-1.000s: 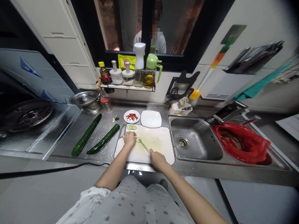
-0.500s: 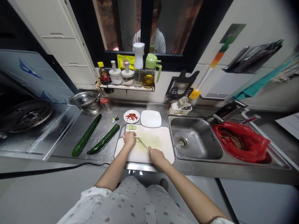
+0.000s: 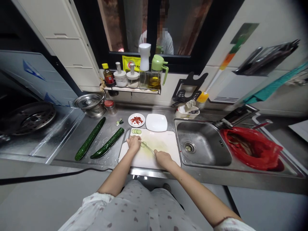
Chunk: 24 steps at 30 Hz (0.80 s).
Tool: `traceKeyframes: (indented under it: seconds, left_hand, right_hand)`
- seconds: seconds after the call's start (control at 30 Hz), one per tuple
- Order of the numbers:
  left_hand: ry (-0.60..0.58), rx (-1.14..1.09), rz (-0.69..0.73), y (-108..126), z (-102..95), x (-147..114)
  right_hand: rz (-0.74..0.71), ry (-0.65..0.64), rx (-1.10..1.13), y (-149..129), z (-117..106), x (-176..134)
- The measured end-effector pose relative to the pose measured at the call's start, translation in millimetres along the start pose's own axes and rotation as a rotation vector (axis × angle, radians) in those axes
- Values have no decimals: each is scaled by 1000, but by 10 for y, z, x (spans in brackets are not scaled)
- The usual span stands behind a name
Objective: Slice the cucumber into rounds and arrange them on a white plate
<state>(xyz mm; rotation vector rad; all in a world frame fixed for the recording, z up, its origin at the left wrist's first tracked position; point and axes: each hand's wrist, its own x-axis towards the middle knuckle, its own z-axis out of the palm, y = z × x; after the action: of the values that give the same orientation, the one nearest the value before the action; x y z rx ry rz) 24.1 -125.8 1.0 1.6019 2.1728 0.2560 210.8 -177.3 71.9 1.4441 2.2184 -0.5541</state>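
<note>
On the white cutting board (image 3: 166, 149), my right hand (image 3: 163, 159) is closed around the handle of a knife (image 3: 149, 148). Its narrow blade points up and left, with the tip at a thin round cucumber slice (image 3: 143, 144). My left hand (image 3: 134, 143) rests on the board just left of that slice, fingers bent together; whatever lies under them is hidden. Several overlapping cucumber slices (image 3: 136, 131) lie at the board's upper left, above my left hand. Two dark green cucumbers, a longer one (image 3: 90, 139) and a cut one (image 3: 107, 143), lie left of the board.
Behind the board stand a small plate of chopped red pieces (image 3: 136, 120) and a white dish (image 3: 156, 123). Cucumber ends (image 3: 119, 122) lie nearby. A sink (image 3: 204, 141) adjoins on the right, with a red bag (image 3: 252, 150) beyond. A lidded steel pot (image 3: 90, 104) stands back left.
The view has shifted slightly. Both hands stay at nearly the same place on the board, and the knife blade remains at the slice, its angle slightly changed.
</note>
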Motion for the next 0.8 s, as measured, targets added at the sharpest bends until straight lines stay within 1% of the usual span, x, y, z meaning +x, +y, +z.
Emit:
traceKeyframes:
  seconds: [0.2, 0.33, 0.47, 0.6, 0.8]
  left_hand:
    - [-5, 1, 16, -14, -9, 10]
    - [5, 12, 26, -14, -10, -8]
    - [26, 43, 42, 8, -22, -40]
    - [25, 77, 75, 40, -59, -88]
    - [7, 171, 139, 104, -92, -174]
  right_hand:
    - [7, 17, -8, 22, 8, -35]
    - [21, 34, 59, 79, 38, -119]
    - [144, 88, 138, 150, 101, -157]
    - [238, 79, 174, 170, 172, -96]
    - [216, 55, 179, 137, 197, 7]
